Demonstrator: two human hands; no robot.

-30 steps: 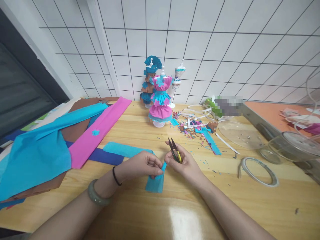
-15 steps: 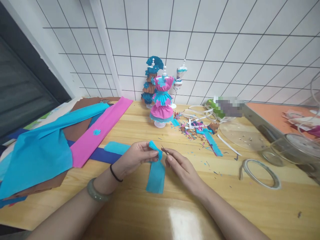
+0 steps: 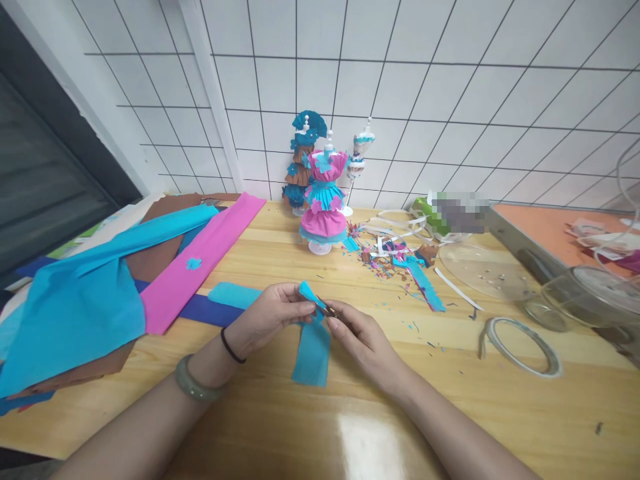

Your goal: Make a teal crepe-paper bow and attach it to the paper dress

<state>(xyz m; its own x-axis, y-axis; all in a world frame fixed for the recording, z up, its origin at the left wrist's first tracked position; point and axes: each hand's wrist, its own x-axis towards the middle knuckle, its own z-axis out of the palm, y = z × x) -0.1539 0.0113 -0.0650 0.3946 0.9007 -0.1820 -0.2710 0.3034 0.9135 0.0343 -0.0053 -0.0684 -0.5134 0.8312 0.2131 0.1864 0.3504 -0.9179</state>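
My left hand (image 3: 280,308) pinches a small folded piece of turquoise crepe paper (image 3: 307,291) between thumb and fingertips. My right hand (image 3: 364,340) is closed around small dark scissors (image 3: 329,311), their handles mostly hidden by the fingers. The blades touch the folded paper's right side, close to my left fingertips. Just below both hands, a flat turquoise paper strip (image 3: 311,360) rests on the wooden table. Behind the hands stands a miniature dress form (image 3: 324,223) dressed in pink and turquoise ruffled paper with flowers.
Stacked crepe sheets, a pink strip (image 3: 173,297) on top, cover the left side. Two more dress forms stand by the tiled wall. Paper scraps (image 3: 383,257) lie right of centre. Farther right are a roll of tape (image 3: 553,363), a clear container (image 3: 575,293) and an orange tray (image 3: 530,223).
My right hand has moved slightly left and up, bringing the scissors from beside the folded turquoise paper onto its edge. My left hand stays almost still.
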